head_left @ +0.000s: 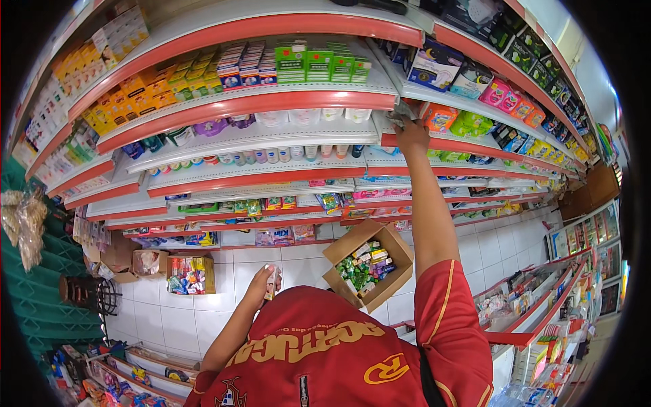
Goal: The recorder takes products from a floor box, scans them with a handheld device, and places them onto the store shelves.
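Note:
My right arm reaches up to a middle shelf (447, 141). There my right hand (411, 138) is closed on a grey, crumpled cloth (405, 110), pressed near the shelf divider, just left of an orange pack (439, 117). The fingers are partly hidden by the hand's back. Low at my left side, my left hand (258, 286) grips a small pale box (272, 279) with pinkish print, held upright above the floor.
Red-edged shelves (244, 105) curve across the front, filled with boxes, bottles and packs. An open carton (390, 254) of small packets stands on the white-tiled floor, a smaller carton (209, 275) to its left. More racks (542, 319) stand behind at right.

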### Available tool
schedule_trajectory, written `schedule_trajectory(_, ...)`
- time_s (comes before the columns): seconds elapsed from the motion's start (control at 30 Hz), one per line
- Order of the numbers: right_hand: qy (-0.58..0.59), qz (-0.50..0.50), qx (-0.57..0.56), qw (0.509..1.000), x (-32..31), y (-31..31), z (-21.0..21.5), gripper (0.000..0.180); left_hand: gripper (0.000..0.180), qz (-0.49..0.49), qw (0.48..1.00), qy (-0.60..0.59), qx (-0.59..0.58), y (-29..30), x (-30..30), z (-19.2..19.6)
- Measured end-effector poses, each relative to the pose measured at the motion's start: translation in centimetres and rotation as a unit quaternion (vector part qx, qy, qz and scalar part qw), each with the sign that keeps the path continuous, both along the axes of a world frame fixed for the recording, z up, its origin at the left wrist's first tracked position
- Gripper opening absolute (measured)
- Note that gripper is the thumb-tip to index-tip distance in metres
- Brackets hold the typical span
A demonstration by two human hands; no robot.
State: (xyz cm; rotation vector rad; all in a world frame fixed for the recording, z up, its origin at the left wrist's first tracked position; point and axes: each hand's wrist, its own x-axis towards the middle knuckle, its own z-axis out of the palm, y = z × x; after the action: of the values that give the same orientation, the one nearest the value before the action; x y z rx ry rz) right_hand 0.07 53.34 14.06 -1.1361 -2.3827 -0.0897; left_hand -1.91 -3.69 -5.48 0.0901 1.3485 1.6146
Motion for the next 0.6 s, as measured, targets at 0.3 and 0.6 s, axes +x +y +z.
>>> schedule_trajectory(0.3,0.227,0.189,0.000,0.955,6.2,-13.1,-4.9,0.037,0.035,0.025,0.998,-0.054,0.038,-2.0,0.5,1.4)
schedule_trajectory(0.6,0.338,0.131,-0.840,0.405,10.4,-34.8,-14.4,0.038,0.042,0.072,0.987,-0.071,0.123,3.6,-0.5,2.0)
